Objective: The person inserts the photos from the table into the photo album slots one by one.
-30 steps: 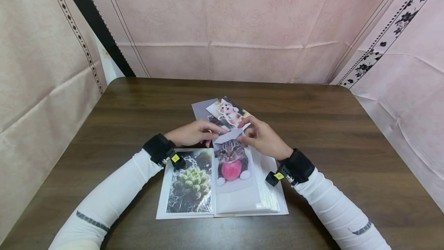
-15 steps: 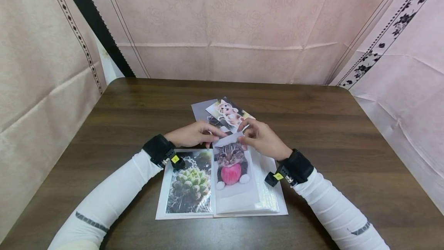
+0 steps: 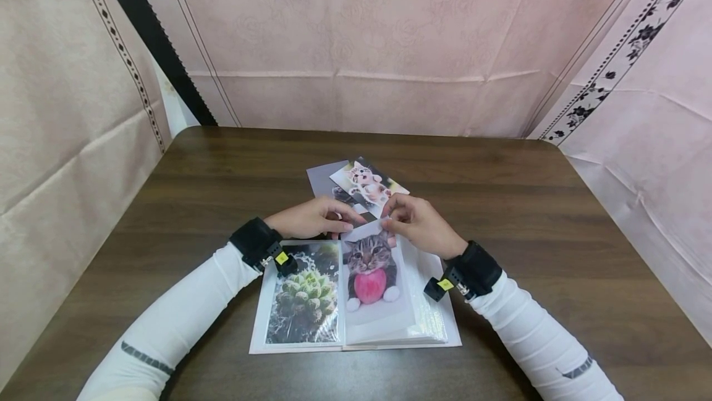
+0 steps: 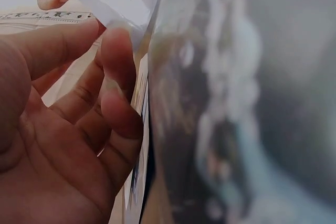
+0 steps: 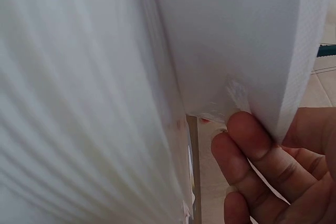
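Note:
A photo album [image 3: 258, 327] lies spread on the table, a succulent picture [image 3: 306, 296] filling its left page. Partly inside the clear pocket of the right page is a cat photo [image 3: 369, 265], whose cat holds a pink round shape. My right hand [image 3: 419, 223] pinches this photo near its upper right corner; the right wrist view shows those fingers [image 5: 252, 135] against the white sheet. At the pocket's upper left corner, my left hand [image 3: 311, 217] has thumb and index finger close together on the clear film, its other fingers [image 4: 118, 111] curled beside the page edge.
Just beyond the album, a photo of a pink-and-white kitten [image 3: 367, 183] overlaps a grey-edged photo [image 3: 325, 177] on the brown wooden table [image 3: 500, 203]. Pale cloth [image 3: 389, 36] hangs behind the table and at both sides.
The cat photo has slid down farther into the pocket, and my right hand has come down slightly with it. My left hand has stayed nearly in place.

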`<state>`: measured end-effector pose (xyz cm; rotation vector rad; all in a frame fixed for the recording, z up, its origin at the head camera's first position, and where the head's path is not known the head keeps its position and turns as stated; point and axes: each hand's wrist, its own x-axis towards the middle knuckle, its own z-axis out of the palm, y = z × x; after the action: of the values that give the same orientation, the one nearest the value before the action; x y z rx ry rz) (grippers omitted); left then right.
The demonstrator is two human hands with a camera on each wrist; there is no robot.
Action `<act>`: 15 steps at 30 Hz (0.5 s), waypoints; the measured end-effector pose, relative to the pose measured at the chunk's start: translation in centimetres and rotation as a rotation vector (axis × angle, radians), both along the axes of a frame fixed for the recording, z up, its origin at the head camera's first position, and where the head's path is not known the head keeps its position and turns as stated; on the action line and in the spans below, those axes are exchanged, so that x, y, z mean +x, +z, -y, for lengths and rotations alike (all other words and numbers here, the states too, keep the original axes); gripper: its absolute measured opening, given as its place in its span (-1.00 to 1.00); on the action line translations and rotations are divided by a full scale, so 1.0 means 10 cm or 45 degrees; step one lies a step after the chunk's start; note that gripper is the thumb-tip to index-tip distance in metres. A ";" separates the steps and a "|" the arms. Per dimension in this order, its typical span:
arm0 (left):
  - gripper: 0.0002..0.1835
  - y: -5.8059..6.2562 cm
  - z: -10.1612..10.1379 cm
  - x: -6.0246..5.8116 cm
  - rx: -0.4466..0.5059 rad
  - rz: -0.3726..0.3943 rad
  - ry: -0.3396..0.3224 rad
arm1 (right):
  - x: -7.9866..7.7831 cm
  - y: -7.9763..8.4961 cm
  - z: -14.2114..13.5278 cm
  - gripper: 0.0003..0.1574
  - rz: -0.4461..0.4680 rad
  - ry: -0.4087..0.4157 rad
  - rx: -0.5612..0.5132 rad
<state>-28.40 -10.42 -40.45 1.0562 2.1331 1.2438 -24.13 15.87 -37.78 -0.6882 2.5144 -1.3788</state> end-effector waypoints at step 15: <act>-0.79 0.01 -0.01 0.00 0.030 -0.003 0.012 | 0.21 0.33 0.11 -0.90 -0.038 0.016 0.021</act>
<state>-28.36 -10.33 -40.37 1.0595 2.1327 1.2756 -22.02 14.81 -34.46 -0.7258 2.5370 -1.3524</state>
